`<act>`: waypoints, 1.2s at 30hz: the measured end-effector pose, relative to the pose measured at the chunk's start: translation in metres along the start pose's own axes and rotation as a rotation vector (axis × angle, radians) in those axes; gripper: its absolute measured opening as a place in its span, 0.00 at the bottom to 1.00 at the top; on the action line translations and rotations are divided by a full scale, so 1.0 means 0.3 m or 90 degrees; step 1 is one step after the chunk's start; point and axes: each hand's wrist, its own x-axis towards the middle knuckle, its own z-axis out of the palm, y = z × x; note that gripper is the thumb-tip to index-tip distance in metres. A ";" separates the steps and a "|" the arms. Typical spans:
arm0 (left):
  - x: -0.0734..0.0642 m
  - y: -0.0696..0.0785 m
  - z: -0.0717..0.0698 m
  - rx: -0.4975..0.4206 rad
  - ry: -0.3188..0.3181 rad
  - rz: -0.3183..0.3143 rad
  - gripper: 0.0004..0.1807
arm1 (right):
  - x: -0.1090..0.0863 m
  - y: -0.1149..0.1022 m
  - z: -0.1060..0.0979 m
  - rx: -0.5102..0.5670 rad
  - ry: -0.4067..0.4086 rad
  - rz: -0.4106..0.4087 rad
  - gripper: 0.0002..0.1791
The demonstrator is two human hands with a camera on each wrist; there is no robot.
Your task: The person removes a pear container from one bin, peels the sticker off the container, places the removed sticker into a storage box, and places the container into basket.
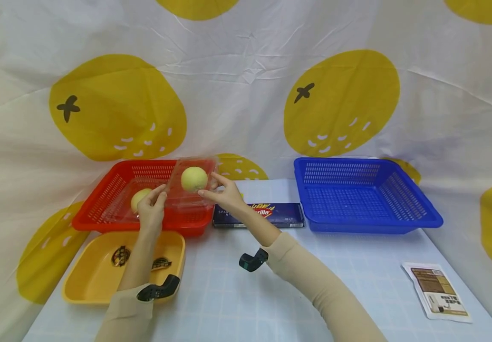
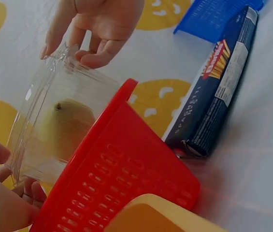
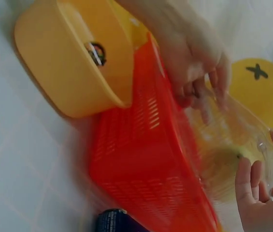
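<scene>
Both hands hold a clear plastic box [image 1: 177, 194] at the red basket [image 1: 82, 216], with a round yellow-green fruit [image 1: 194, 179] inside. My left hand [image 1: 151, 209] pinches the box's left edge. On the opposite edge, my right hand [image 1: 228, 192] grips with thumb and fingers. In the left wrist view the fruit [image 2: 68, 125] shows a dark stem spot through the plastic. Another such fruit [image 1: 139, 200] lies under clear plastic in the basket, partly hidden by my left hand; whether that plastic is a separate box I cannot tell.
A yellow tub [image 1: 96, 266] stands in front of the red basket, below my left forearm. Between the baskets lies a dark blue spaghetti box [image 1: 280, 216]. The blue basket [image 1: 370, 228] is at the right; a flat packet [image 1: 438, 292] lies near the table's right edge.
</scene>
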 end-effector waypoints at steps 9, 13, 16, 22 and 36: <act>0.013 -0.019 -0.027 -0.029 0.019 -0.020 0.22 | 0.027 -0.002 0.027 -0.028 -0.005 -0.001 0.39; 0.020 -0.029 -0.037 -0.027 0.032 -0.010 0.21 | 0.033 0.006 0.040 -0.038 -0.012 0.019 0.40; 0.027 -0.036 -0.046 -0.015 0.035 -0.019 0.20 | 0.033 0.021 0.050 -0.048 -0.014 0.047 0.40; 0.040 -0.021 -0.078 0.085 -0.037 -0.073 0.23 | 0.039 0.044 0.068 -0.021 -0.015 0.105 0.41; 0.102 -0.007 -0.178 0.214 -0.210 -0.097 0.27 | 0.096 0.034 0.124 -0.011 -0.037 0.195 0.41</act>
